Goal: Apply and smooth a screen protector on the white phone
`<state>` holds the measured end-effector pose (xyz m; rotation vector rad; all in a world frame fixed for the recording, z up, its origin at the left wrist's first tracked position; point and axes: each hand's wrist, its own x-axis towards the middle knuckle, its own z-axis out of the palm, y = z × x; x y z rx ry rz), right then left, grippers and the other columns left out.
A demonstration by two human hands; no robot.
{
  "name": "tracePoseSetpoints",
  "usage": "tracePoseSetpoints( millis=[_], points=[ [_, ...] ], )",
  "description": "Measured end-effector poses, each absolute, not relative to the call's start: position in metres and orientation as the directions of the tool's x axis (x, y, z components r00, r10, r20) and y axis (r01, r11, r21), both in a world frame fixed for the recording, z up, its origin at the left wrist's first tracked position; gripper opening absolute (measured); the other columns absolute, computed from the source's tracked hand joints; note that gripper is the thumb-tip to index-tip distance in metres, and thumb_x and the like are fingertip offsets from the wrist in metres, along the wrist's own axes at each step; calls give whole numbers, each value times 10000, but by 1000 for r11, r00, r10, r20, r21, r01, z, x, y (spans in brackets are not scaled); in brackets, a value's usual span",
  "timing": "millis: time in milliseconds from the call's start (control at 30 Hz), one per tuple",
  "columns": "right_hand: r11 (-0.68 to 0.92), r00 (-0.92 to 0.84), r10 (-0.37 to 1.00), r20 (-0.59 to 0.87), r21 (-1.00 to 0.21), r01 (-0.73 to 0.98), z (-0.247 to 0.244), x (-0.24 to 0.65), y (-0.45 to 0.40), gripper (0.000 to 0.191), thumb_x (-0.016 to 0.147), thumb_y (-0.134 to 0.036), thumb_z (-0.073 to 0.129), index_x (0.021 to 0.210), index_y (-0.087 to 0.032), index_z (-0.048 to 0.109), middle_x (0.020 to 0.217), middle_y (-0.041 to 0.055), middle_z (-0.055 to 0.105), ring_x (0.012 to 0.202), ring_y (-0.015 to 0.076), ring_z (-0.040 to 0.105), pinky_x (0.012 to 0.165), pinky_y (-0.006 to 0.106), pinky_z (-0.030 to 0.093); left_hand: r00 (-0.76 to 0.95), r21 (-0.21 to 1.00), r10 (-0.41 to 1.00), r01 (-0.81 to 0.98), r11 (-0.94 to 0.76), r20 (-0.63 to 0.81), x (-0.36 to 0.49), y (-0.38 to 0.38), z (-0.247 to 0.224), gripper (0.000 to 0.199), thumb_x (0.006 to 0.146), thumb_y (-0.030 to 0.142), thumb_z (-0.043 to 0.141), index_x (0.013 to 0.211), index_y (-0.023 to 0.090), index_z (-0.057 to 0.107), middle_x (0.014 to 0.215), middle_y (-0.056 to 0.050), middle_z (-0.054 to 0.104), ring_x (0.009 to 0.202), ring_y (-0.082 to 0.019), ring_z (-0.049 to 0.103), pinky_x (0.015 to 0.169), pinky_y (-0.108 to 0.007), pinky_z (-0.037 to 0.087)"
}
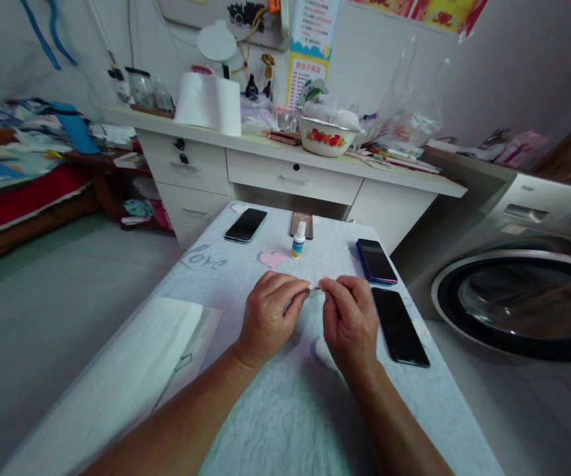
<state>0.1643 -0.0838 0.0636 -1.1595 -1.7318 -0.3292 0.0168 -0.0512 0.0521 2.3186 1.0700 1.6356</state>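
Note:
Over the middle of the cloth-covered table [266, 410], my left hand [270, 317] and my right hand [352, 320] are both closed in a pinch. Between their fingertips runs a small thin piece [314, 288], greyish and narrow; its kind is too small to make out. Just beyond the hands stands a small white spray bottle [298, 240] with a blue and yellow label, upright. A brown-edged phone or phone case [302, 225] lies behind it. To the right of my right hand are a black phone [400, 327] and a purple-edged phone [377, 261] resting on a bluish one.
Another phone [246, 225] lies at the table's far left. A white board or box [131, 370] and a bent paper clip [184, 360] are on the left side. Beyond the table stands a white drawer desk [295, 178]; a washing machine [513, 264] is at the right.

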Motion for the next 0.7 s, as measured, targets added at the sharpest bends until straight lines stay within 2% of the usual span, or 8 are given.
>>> tracePoseSetpoints(
  millis=[700],
  points=[
    [573, -110, 540, 834, -269, 774, 62, 151, -88, 348, 858, -61, 519, 1167, -198, 602, 958, 63, 517, 860, 164, 533, 731, 295, 507, 163, 459, 569, 436, -775, 806, 16, -53, 52, 69, 840, 155, 600, 896, 162, 638, 812, -49, 669, 788, -166, 571, 722, -318, 488]
  ],
)
